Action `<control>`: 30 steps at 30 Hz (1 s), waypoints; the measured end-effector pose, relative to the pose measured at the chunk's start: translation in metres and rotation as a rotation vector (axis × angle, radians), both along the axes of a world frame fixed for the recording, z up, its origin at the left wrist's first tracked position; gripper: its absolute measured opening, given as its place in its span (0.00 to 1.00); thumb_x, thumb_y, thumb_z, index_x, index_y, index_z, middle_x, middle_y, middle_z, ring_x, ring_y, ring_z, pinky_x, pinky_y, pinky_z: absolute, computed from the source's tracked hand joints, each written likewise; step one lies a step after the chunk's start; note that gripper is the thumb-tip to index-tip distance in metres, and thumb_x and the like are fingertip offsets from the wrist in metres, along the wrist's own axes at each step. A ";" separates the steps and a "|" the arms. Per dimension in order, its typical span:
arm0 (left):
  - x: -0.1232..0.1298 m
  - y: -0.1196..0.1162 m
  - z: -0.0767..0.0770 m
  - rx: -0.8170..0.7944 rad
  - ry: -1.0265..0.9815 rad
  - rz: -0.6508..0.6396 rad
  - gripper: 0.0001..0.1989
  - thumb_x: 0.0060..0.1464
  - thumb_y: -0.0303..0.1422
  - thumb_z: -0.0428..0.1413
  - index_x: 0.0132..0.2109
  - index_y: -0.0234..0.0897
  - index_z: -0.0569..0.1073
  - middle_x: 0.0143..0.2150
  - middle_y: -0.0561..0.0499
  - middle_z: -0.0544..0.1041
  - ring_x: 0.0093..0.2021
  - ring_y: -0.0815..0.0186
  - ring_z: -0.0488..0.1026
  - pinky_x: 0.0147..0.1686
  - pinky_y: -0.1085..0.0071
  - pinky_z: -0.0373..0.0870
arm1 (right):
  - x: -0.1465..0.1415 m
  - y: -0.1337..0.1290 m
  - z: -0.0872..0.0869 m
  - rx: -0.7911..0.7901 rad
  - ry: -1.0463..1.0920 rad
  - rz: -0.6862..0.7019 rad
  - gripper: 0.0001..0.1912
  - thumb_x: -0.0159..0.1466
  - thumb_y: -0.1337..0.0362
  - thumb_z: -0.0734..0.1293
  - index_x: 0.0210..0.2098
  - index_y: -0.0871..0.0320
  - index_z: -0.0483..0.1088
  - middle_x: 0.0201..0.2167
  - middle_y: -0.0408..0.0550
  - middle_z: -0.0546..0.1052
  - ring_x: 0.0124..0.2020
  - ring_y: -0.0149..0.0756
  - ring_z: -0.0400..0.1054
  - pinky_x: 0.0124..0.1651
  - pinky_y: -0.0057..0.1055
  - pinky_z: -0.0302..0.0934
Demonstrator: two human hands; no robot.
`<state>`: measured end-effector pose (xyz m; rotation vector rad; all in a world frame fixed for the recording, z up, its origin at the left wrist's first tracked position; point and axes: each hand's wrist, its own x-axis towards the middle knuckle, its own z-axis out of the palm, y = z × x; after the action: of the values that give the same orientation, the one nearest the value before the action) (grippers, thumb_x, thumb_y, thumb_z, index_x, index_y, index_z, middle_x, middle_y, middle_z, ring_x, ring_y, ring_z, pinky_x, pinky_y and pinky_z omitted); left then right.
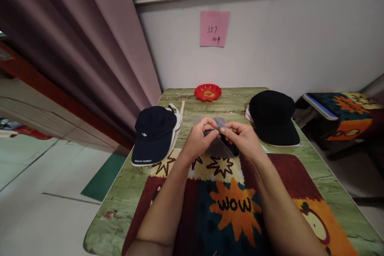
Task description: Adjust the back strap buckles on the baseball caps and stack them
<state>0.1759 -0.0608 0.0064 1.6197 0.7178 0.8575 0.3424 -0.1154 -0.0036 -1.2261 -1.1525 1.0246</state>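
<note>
Both hands meet mid-worktop, fingertips nearly touching. L hand (199,138) pinches the near-top edge of a thin, grey, see-thru pouch (216,150) btwn thumb & fingers; R hand (243,137) pinches the same pouch from the other side, thumb & index on it. Pouch is btwn the hands, over the far edge of the mat; can't tell if its base rests there or hangs just clear. Something dark shows at its R side, under the R hand; too hidden to ID.

Worktop (109,218) is green woodgrain w/ rounded corners. Patterned mat (207,212) covers the near-mid part, incl. orange "WOW" burst, under & btwn the forearms.

L of the hands: navy baseball cap (154,126), brim toward the wearer, white lettering on brim, small white logo on front; white & beige bits stick out beside it. R of the hands: black cap (271,114), brim also nearward, w/ a pale pinkish item partly hidden behind its L side. Far edge, approx. centre: red scalloped dish (204,97), yellow motif inside. On the wall above: pink sticky note (214,20), handwritten "357" + chars. Mauve curtain (120,48) far L.
</note>
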 end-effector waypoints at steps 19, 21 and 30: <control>0.002 -0.006 0.006 0.605 0.257 0.329 0.05 0.56 0.31 0.61 0.42 0.41 0.78 0.43 0.49 0.82 0.48 0.58 0.76 0.62 0.57 0.62 | -0.011 0.003 -0.001 0.024 0.182 -0.143 0.21 0.59 0.44 0.73 0.28 0.57 0.75 0.20 0.41 0.72 0.19 0.26 0.57 0.23 0.26 0.52; 0.002 -0.003 0.003 0.461 0.142 0.368 0.07 0.54 0.31 0.63 0.41 0.40 0.79 0.42 0.49 0.82 0.46 0.59 0.76 0.56 0.61 0.68 | -0.008 0.002 0.000 0.020 0.172 -0.172 0.22 0.60 0.43 0.71 0.31 0.57 0.76 0.18 0.40 0.70 0.16 0.25 0.53 0.20 0.26 0.45; 0.009 0.005 -0.011 -0.027 -0.216 0.331 0.13 0.46 0.34 0.68 0.41 0.36 0.81 0.39 0.49 0.81 0.39 0.65 0.76 0.43 0.70 0.71 | -0.011 0.002 0.002 -0.040 0.166 -0.079 0.17 0.61 0.50 0.70 0.30 0.59 0.75 0.17 0.40 0.70 0.16 0.24 0.54 0.21 0.26 0.46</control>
<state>0.1850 -0.0562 -0.0050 1.3777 0.8515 1.2351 0.3318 -0.1135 -0.0017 -1.1851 -0.9525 1.0728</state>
